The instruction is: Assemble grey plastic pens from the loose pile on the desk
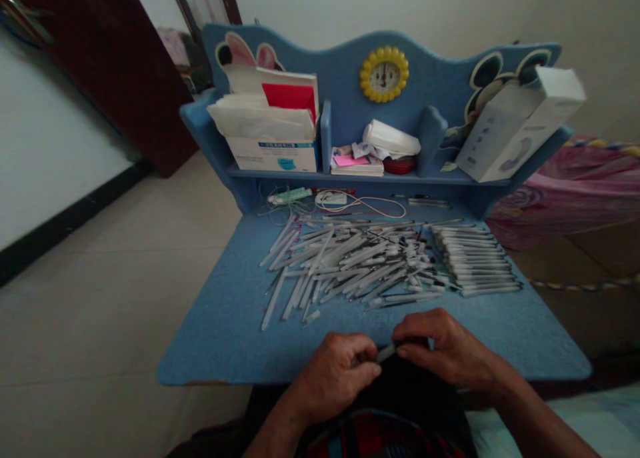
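Note:
At the front edge of the desk, both hands meet on one pen point(386, 353) with a pale, whitish barrel. My left hand point(336, 370) is closed round one end, thumb and fingers pinching it. The fingers of my right hand point(443, 346) pinch the other end, where a dark part shows; whether that is a cap or a refill I cannot tell. Just beyond the hands lies a loose heap of pens and pen parts point(350, 261). A small whitish cap point(312, 317) rests in front of the heap. Finished-looking pens in a neat row point(480, 261) lie at the right.
The blue desk point(215, 338) has a back shelf holding a white box of papers point(270, 153), a wrapped white roll point(391, 138) and a tilted white carton point(517, 128). A yellow clock point(384, 75) hangs above. A looped cord point(370, 201) lies behind the pens.

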`<state>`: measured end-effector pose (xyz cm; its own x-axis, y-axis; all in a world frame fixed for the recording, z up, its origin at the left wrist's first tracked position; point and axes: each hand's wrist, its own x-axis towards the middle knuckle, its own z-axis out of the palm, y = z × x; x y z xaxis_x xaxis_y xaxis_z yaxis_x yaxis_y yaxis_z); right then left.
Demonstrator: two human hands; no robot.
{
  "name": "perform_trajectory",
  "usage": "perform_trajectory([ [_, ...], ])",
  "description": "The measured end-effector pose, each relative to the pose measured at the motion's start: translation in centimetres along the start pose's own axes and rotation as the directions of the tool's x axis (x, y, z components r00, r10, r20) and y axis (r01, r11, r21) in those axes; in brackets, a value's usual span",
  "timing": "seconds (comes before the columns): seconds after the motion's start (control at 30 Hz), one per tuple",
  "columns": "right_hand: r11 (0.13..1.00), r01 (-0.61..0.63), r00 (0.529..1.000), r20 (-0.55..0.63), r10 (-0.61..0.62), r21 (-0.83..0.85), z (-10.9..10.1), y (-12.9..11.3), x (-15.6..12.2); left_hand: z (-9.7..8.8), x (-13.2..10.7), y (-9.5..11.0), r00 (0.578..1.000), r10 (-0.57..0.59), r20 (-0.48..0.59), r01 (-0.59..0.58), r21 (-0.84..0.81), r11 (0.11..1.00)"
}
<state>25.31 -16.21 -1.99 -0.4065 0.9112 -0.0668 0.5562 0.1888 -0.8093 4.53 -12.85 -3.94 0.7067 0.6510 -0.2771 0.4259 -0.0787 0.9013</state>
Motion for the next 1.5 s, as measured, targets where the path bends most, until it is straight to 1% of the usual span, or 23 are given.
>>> perform_trajectory([
  [0.1,1.000,-0.009,1.000,0.019,0.009,-0.027,0.1,0.4,-0.1,0.0,0.1,0.3,0.999,0.040,0.000,-0.040,0.067,0.997],
  [0.23,0.997,-0.067,0.995,0.075,0.065,0.026,0.4,1.2,-0.2,0.0,0.1,0.6,0.997,0.080,0.006,-0.080,0.122,0.989],
  [0.37,0.991,-0.101,0.995,0.002,0.101,0.093,0.4,1.3,-0.4,0.0,0.1,0.6,0.997,0.076,-0.022,-0.072,0.145,0.987],
  [0.43,0.988,-0.104,0.994,-0.013,0.106,0.115,0.4,1.0,-0.4,0.1,0.2,0.6,0.997,0.075,-0.028,-0.070,0.153,0.986],
  [0.5,0.991,-0.109,0.994,-0.009,0.110,0.074,0.4,0.8,-0.4,0.1,0.3,0.5,0.997,0.072,-0.032,-0.066,0.156,0.986],
  [0.6,0.988,-0.141,0.989,-0.044,0.138,-0.062,0.6,0.8,-0.3,0.2,0.4,0.4,0.997,0.060,-0.041,-0.052,0.155,0.987],
  [0.63,0.986,-0.149,0.988,-0.055,0.145,-0.079,0.6,0.9,-0.3,0.2,0.4,0.3,0.997,0.056,-0.047,-0.048,0.152,0.987],
  [0.7,0.988,-0.150,0.987,-0.061,0.148,-0.031,0.7,1.0,-0.3,0.2,0.4,0.2,0.997,0.050,-0.055,-0.042,0.146,0.988],
  [0.8,0.989,-0.130,0.991,-0.031,0.133,0.071,0.8,1.1,-0.4,0.2,0.4,0.2,0.997,0.051,-0.057,-0.042,0.149,0.988],
  [0.93,0.984,-0.176,0.983,-0.058,0.177,0.020,1.0,1.2,-0.3,0.3,0.5,0.1,0.997,0.055,-0.053,-0.046,0.157,0.986],
  [1.0,0.981,-0.186,0.980,-0.064,0.189,0.052,1.0,1.2,-0.3,0.3,0.4,0.1,0.997,0.055,-0.062,-0.045,0.158,0.986],
  [1.1,0.979,-0.172,0.984,-0.031,0.176,0.111,1.1,1.1,-0.2,0.4,0.4,0.0,0.996,0.062,-0.070,-0.049,0.164,0.985],
  [1.23,0.981,-0.181,0.981,-0.054,0.185,0.068,1.2,1.2,-0.1,0.4,0.5,0.0,0.994,0.063,-0.085,-0.047,0.173,0.984],
  [1.3,0.979,-0.178,0.980,-0.066,0.186,0.100,1.2,1.4,-0.1,0.4,0.5,0.1,0.993,0.067,-0.092,-0.049,0.178,0.983],
  [1.4,0.968,-0.176,0.981,-0.047,0.187,0.178,1.2,1.4,-0.2,0.4,0.5,0.1,0.992,0.080,-0.103,-0.059,0.188,0.980],
  [1.5,0.971,-0.180,0.982,-0.035,0.188,0.160,1.2,1.4,-0.1,0.4,0.5,0.0,0.990,0.091,-0.106,-0.067,0.207,0.976],
])
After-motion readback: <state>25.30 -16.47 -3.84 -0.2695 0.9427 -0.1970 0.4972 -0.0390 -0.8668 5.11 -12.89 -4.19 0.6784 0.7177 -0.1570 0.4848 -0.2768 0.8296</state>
